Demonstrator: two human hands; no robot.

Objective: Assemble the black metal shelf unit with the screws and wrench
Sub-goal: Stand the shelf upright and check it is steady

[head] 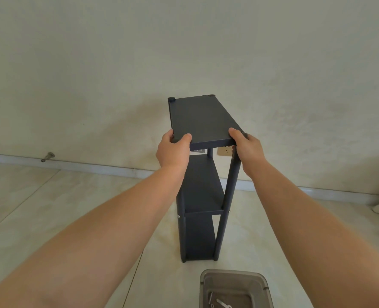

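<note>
Pale tile floor (62, 207), plain wall behind. Shelf unit (203, 190) upright dead ahead, long axis vertical, top panel running away from me. Left hand (173, 150) grips near-left corner, right hand (247, 147) near-right corner; I judge both equally near. Bin (235, 278) at my feet.

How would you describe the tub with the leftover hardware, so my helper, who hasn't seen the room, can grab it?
Find the black shelf unit standing on the pale tiled floor near the wall. Just in front of its base, nearest the person, sits a grey see-through plastic tub with rounded corners. It is the only container on the floor, and small metal pieces lie inside it.
</note>
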